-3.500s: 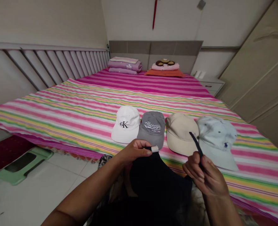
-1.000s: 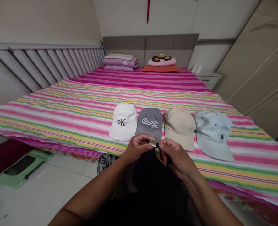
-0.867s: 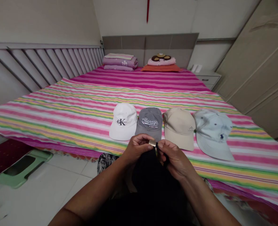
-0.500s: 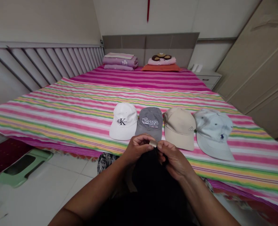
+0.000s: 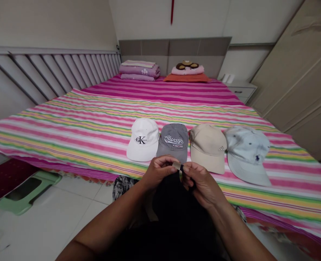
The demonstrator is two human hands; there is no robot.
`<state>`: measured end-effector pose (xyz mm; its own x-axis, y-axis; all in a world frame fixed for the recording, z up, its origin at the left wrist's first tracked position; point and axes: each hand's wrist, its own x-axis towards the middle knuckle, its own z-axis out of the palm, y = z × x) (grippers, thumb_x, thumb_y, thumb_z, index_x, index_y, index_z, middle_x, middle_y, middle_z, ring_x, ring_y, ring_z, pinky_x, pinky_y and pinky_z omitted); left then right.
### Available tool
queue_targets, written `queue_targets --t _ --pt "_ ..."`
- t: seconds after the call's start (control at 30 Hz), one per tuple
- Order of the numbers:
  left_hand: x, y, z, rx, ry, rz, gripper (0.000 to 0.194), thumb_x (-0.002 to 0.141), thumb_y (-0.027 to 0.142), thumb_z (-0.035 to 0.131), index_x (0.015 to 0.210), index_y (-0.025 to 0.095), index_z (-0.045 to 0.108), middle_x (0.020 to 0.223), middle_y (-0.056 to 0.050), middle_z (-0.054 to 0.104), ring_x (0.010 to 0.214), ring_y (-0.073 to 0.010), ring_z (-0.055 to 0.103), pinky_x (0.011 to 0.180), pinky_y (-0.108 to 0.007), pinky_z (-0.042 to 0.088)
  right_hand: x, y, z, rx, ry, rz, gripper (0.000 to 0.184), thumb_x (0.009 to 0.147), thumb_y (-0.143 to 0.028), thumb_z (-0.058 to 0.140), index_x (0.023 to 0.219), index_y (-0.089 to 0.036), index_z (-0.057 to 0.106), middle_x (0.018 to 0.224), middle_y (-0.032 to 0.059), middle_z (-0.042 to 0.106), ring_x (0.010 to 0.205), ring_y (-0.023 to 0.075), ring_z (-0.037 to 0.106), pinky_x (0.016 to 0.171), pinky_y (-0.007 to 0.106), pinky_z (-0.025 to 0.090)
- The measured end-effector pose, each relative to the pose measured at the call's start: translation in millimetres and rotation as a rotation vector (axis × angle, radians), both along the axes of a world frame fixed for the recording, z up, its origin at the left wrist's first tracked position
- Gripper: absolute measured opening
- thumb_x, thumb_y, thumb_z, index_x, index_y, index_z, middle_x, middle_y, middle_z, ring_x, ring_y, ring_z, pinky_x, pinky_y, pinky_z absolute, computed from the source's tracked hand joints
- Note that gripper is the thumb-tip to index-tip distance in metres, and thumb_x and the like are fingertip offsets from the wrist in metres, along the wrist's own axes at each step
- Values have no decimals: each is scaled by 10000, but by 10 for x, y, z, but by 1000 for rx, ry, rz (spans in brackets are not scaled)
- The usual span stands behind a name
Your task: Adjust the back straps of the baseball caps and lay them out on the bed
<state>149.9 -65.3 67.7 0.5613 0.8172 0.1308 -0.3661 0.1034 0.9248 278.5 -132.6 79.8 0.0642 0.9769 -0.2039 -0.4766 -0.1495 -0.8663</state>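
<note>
A black cap (image 5: 168,206) is held over my lap, much of it merging with my dark clothing. My left hand (image 5: 160,170) pinches the small metal buckle (image 5: 176,165) on its strap between thumb and finger. My right hand (image 5: 200,181) is closed on the strap end just right of the buckle. Beyond my hands lie a white cap (image 5: 143,139), a grey cap (image 5: 173,139), a beige cap (image 5: 208,145) and a pale blue cap (image 5: 247,152), side by side with brims toward me. My fingers overlap the grey brim in view.
The caps lie on a bed with a striped sheet (image 5: 95,127). Folded purple bedding (image 5: 138,71) and a pink and orange pile (image 5: 186,74) rest by the headboard (image 5: 149,49). A green stool (image 5: 27,192) is on the floor at left; a nightstand (image 5: 242,90) stands back right.
My right fingers have shifted slightly right, away from the buckle, and a bit of dark strap now shows between them. My left hand and the caps on the bed stay put.
</note>
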Motion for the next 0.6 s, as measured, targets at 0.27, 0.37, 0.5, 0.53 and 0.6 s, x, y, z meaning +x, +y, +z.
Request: queue_targets --t 0.27,0.37,0.5,0.53,0.6 --pt "-10 10 -60 15 -15 20 199 550 245 736 715 150 676 702 -2 599 650 -94 521 633 -216 389 -7 4 27 -31 -44 2 241 602 -345 708 621 -152 565 360 -79 402 371 47 286 412 195 210" --pt "-3 10 -60 19 -33 21 190 552 236 735 716 155 680 702 1 597 649 -93 521 634 -217 390 -8 14 10 -13 -9 8 230 613 -332 702 618 -153 558 360 -80 396 369 45 283 408 193 202" --pt "4 9 -62 59 -19 14 167 571 207 724 727 160 686 724 -4 604 689 -104 534 665 -224 397 0 27 -8 41 39 21 225 627 -326 689 600 -158 541 359 -82 383 366 46 279 410 195 204" --pt "4 11 -65 72 -18 15 160 577 202 720 729 163 687 729 -4 604 695 -105 535 670 -225 398 3 29 -8 33 23 14 228 626 -327 690 598 -158 540 359 -82 384 363 45 278 408 195 201" --pt "0 14 -73 99 -19 25 150 583 202 716 726 166 688 730 -5 601 695 -106 532 672 -228 400 6 30 -2 2 -40 0 232 620 -334 692 600 -157 544 360 -81 387 357 44 271 401 195 191"
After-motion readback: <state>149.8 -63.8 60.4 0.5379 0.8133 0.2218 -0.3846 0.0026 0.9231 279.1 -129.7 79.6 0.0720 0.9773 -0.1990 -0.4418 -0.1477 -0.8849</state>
